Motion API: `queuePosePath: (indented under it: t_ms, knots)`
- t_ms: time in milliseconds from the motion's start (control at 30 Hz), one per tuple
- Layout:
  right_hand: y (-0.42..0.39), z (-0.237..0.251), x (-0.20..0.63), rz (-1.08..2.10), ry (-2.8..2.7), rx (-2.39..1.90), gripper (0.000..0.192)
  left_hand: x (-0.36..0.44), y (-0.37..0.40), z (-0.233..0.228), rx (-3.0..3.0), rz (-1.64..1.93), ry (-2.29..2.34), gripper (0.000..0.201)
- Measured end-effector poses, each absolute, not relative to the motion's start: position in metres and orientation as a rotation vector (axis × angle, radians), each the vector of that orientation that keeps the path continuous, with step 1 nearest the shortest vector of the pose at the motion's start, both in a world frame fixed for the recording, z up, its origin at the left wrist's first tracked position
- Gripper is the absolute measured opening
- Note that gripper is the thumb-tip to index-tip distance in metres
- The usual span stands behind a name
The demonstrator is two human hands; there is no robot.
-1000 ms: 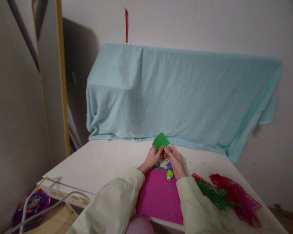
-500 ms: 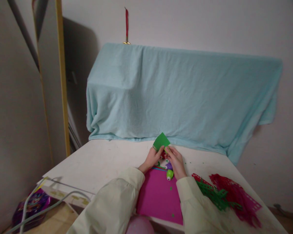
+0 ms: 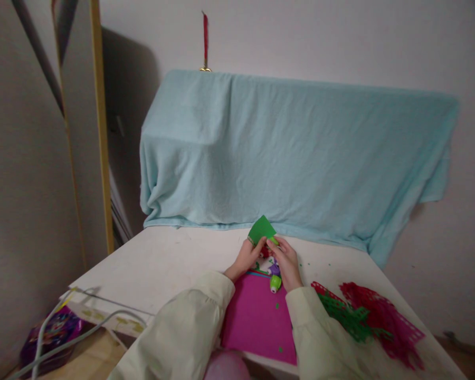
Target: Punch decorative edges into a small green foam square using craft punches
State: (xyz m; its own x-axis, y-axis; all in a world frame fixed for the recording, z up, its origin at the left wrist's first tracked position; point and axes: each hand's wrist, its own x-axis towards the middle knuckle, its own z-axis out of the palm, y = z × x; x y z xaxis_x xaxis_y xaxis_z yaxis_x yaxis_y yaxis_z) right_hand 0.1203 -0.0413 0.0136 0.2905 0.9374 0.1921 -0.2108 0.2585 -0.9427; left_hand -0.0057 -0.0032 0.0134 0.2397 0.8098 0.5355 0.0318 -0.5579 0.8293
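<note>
My left hand (image 3: pixel 248 257) is closed on a small sheet of green paper (image 3: pixel 262 227), thumb on top. Small cut-outs show along the sheet's lower left edge. My right hand (image 3: pixel 287 261) is closed at the sheet's right corner around a light green craft punch (image 3: pixel 274 240), mostly hidden by the fingers. Just below the hands lie a red craft punch (image 3: pixel 265 252), a purple craft punch (image 3: pixel 273 269) and a lime green craft punch (image 3: pixel 275 283). Under these is a stack of coloured paper with a magenta sheet (image 3: pixel 257 319) on top.
Punched strips of green paper (image 3: pixel 346 316) and red and magenta paper (image 3: pixel 383 311) lie heaped at the right of the white table (image 3: pixel 174 253). Tiny green bits are scattered about. A light blue cloth (image 3: pixel 293 158) hangs behind. A pale cable (image 3: pixel 98 319) loops at the left edge.
The fingers of my right hand have shifted slightly at the paper's corner, and the light green punch sits a little further right. The paper and my left hand have barely moved.
</note>
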Motion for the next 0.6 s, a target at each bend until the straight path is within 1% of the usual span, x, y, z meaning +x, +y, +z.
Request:
queuePosePath:
  t_ms: [367, 600]
  knots:
    - [-0.0440, 0.0188, 0.1184, 0.998, -0.955, -0.932, 0.051, -0.0054, -0.0054, 0.0157, 1.787, 1.419, 0.791, 0.037]
    - [-0.0449, 0.0180, 0.1184, 1.030, -0.956, -0.916, 0.051, -0.0047, -0.0035, 0.0122, 1.818, 1.389, 0.859, 0.042]
